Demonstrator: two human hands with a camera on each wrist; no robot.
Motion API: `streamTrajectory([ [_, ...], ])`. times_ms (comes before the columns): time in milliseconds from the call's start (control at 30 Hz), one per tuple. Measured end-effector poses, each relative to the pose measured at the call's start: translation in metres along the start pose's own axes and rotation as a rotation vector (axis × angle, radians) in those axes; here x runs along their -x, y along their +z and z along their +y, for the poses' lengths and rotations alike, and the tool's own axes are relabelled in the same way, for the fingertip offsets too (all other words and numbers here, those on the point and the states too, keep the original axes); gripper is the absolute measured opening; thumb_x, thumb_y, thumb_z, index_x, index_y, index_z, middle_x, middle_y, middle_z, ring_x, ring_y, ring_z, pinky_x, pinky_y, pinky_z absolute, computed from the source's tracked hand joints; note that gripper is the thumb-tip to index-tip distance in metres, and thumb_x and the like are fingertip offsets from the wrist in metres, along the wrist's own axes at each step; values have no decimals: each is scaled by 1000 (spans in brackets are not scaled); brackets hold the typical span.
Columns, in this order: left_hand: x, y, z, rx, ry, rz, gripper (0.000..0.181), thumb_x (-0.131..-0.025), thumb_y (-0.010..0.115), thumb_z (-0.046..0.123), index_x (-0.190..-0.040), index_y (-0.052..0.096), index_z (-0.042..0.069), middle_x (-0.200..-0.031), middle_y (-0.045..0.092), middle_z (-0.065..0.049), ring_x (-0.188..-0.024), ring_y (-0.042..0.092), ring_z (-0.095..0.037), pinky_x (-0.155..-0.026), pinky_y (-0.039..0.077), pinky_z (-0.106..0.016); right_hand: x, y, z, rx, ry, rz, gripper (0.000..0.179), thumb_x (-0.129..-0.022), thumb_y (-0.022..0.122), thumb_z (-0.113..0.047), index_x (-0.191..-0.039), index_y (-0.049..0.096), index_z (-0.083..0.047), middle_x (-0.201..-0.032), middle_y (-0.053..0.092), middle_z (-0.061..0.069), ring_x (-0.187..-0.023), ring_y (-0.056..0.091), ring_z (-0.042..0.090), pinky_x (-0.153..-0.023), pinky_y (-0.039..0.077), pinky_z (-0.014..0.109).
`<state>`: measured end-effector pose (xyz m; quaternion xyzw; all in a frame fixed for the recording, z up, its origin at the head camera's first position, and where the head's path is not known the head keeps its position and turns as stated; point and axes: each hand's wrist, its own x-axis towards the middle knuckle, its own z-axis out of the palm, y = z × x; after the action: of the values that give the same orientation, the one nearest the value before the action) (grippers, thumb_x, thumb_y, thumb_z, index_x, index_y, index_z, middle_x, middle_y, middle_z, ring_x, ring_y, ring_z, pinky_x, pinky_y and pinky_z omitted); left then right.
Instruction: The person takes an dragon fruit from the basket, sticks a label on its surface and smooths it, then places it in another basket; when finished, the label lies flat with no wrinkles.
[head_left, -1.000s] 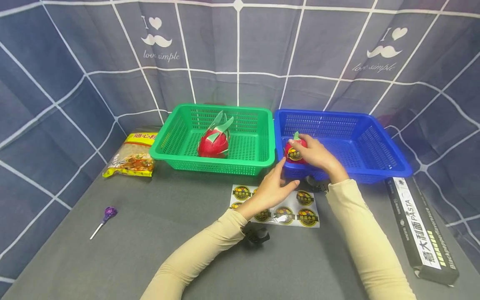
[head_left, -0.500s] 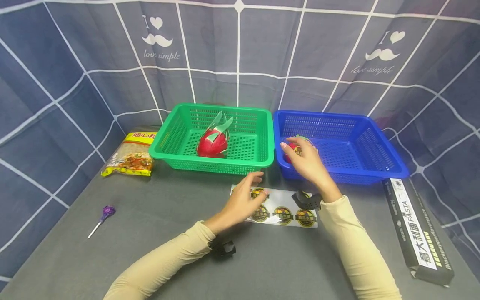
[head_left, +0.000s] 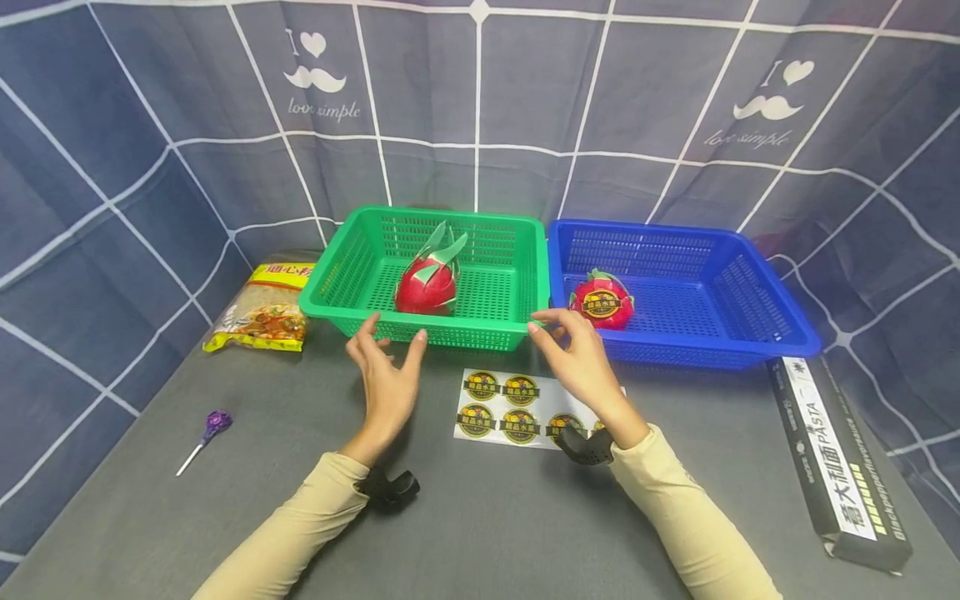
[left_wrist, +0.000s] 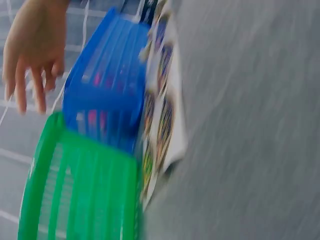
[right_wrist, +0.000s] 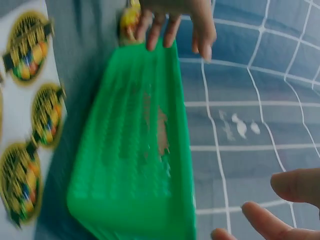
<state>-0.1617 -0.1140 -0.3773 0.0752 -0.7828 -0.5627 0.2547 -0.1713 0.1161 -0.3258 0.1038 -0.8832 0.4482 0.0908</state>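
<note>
My left hand (head_left: 386, 387) hovers at the front wall of the green basket (head_left: 480, 335), fingers spread and holding nothing. My right hand (head_left: 581, 358) is near the same basket's front right corner, its fingers loosely bent around nothing. Inside the green basket sits a red dragon fruit (head_left: 426, 292) with long green leaf tips, no sticker showing on it. A second dragon fruit (head_left: 617, 315) lies in the front left of the blue basket (head_left: 720, 346), a round black-and-gold sticker (head_left: 602, 304) facing me. The right wrist view shows the green basket between both hands, blurred.
A sheet of round stickers (head_left: 498, 408) lies before the baskets, partly under my right wrist. To the left are a yellow pasta bag (head_left: 262, 312) and a purple lollipop (head_left: 216, 423). A long black pasta box (head_left: 836, 458) lies right. Tiled-pattern cloth (head_left: 525, 100) hangs behind.
My right hand has let go of the stickered dragon fruit and come out of the blue basket, leftward. My left hand has swung left from the blue basket's corner to the green basket's front.
</note>
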Motion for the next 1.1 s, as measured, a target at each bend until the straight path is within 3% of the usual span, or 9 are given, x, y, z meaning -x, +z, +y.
streamTrajectory([
  [67, -8, -5, -4, -15, -28, 62, 69, -82, 63, 39, -135, 26, 17, -128, 22, -15, -111, 36, -29, -90, 36, -41, 4, 7, -3, -12, -16, 2, 29, -88, 57, -29, -110, 62, -11, -95, 57, 7, -85, 48, 18, -67, 37, 28],
  [167, -20, -9, -10, -54, -62, 107, 74, -81, 62, 45, -138, 23, 19, -133, 16, -15, -124, 26, -29, -101, 28, -43, 10, 15, -8, -35, -34, 2, 25, -87, 58, -27, -107, 63, -13, -93, 57, 6, -82, 48, 17, -65, 40, 29],
  [333, -35, -12, -18, -77, -117, 101, 84, -80, 59, 53, -143, 14, 21, -146, 1, -15, -139, 6, -27, -111, 16, -45, 16, 27, -14, -91, -74, -8, 22, -87, 60, -25, -106, 63, -14, -102, 60, 5, -89, 53, 18, -71, 45, 35],
  [533, -39, -13, -27, -31, -156, 62, 84, -80, 57, 54, -144, 8, 28, -150, -8, -10, -138, 11, -26, -110, 21, -47, 20, 43, -16, -118, -193, -12, 22, -85, 63, -23, -104, 64, -14, -106, 61, -1, -102, 52, 14, -80, 46, 34],
  [767, -39, -13, -32, -31, -153, 71, 82, -80, 57, 54, -143, 10, 31, -150, -10, -7, -138, 13, -27, -108, 23, -49, 18, 59, -26, -190, -202, -50, 23, -85, 63, -24, -107, 63, -17, -109, 61, -3, -106, 52, 11, -86, 46, 37],
  [900, -39, -13, -33, -32, -147, 66, 82, -80, 57, 54, -143, 9, 32, -150, -10, -7, -138, 14, -28, -108, 23, -49, 9, 63, -34, -222, -203, -82, 29, -87, 60, -27, -114, 60, -16, -115, 60, -1, -110, 53, 14, -90, 45, 38],
  [1100, -38, -12, -32, -36, -140, 67, 82, -80, 57, 54, -143, 11, 29, -150, -10, -8, -137, 15, -29, -108, 23, -49, -13, 70, -41, -281, -289, -162, 40, -92, 52, -29, -129, 45, -17, -125, 54, 2, -119, 47, 12, -98, 40, 43],
])
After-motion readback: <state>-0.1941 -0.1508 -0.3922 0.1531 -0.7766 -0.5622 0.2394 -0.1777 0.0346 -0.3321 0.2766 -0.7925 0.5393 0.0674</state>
